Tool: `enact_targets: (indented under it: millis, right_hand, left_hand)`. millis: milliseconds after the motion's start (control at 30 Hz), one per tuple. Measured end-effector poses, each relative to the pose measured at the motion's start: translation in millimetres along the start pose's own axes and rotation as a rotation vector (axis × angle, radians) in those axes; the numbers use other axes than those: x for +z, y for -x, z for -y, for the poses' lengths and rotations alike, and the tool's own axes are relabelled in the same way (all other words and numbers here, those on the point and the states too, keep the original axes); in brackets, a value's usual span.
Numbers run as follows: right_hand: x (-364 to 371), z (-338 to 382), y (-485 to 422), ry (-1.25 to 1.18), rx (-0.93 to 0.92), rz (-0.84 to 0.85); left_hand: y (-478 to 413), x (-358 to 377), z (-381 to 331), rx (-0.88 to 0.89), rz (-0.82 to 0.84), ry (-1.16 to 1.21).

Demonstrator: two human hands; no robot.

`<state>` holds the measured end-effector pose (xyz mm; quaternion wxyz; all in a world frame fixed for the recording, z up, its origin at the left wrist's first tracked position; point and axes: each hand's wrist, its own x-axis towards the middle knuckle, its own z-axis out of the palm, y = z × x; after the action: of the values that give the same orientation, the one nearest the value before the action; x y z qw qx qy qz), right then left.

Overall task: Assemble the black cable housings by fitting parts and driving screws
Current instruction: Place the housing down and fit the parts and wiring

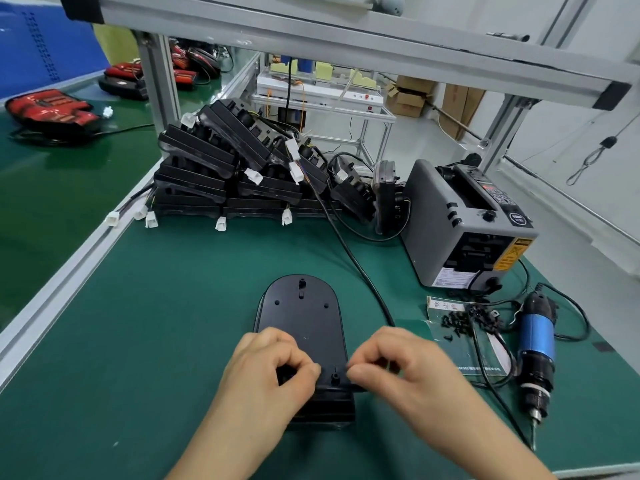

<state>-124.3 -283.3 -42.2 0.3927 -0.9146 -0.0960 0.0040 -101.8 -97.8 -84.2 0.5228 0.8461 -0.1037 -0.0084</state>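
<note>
Plastic, mat and metal
Black housing (301,317) in smooth plastic, faint sheen; bench (156,323) with matt green cover, pale metal rim; screwdriver (537,336) sleeve glossy blue.

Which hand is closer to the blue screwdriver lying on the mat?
Right. The right hand is at the near end of the housing, with the screwdriver lying off to its right; the left hand is on the other side, farther away.

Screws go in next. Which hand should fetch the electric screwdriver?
Right. The electric screwdriver and the loose black screws lie right of the black housing, nearest the right hand. The left hand, pinching the housing's near end, can steady it.
</note>
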Motion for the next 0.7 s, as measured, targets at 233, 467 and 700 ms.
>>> enact_targets:
  millis: [233, 467, 700]
  right_hand:
    - [14, 7, -8, 0.112, 0.039, 0.057]
    - [9, 13, -16, 0.108, 0.132, 0.129]
    - [-1, 16, -35, 0.067, 0.235, 0.323]
  left_hand:
    - [1, 0, -1, 0.014, -0.003, 0.004]
    - [4, 1, -1, 0.02, -0.02, 0.0]
    - [7, 3, 1, 0.062, -0.038, -0.005]
